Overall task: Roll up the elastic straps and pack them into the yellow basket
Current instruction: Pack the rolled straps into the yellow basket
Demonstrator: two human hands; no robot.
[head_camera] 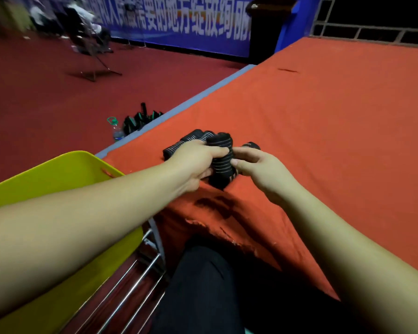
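Note:
A black elastic strap with thin pale stripes (pixel 221 156), partly rolled, is held upright over the orange table (pixel 336 121). My left hand (pixel 196 162) grips its left side with the fingers curled round it. My right hand (pixel 253 165) pinches its right side between thumb and fingers. Several rolled black straps (pixel 196 137) lie on the table just behind my left hand, and one more (pixel 251 145) lies behind my right hand. The yellow basket (pixel 58 174) stands at the lower left, under my left forearm; its inside is mostly hidden.
The table's grey edge (pixel 203 95) runs diagonally to the far right. On the red floor beyond it stand a water bottle (pixel 116 131) and a black-green bundle (pixel 140 120). A metal rack (pixel 135 280) sits beside the basket. My dark-clothed leg (pixel 203 285) is below.

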